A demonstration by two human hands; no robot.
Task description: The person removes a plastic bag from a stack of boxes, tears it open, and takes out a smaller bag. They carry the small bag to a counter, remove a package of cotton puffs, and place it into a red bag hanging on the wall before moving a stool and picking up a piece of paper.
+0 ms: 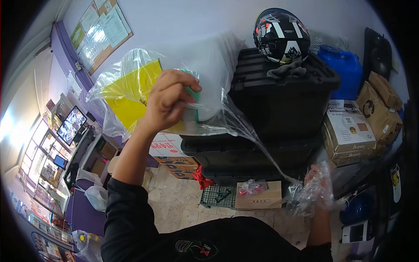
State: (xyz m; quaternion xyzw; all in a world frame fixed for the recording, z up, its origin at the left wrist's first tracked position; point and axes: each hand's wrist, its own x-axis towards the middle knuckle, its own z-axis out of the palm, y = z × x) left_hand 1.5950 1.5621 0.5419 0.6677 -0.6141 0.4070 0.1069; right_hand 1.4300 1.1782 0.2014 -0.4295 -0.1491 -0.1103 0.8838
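Note:
A large clear plastic bag (235,120) stretches between my two hands. My left hand (168,100) is raised and closed with curled fingers on its upper edge. A yellow sheet (124,100) shows through the plastic beside my left wrist. Something green and a whitish bundle (205,74) are just behind the fingers. Lower on the right, my right hand (316,181) is wrapped round a bunched, crumpled part of the plastic, which partly covers its fingers. A twisted strand of plastic runs down to it.
Stacked black storage boxes (279,113) stand ahead, with a helmet (286,37) and grey gloves (287,70) on top. At right are a blue jug (342,65) and cardboard boxes (351,131). A green crate (218,197) and a carton (259,201) sit low in front.

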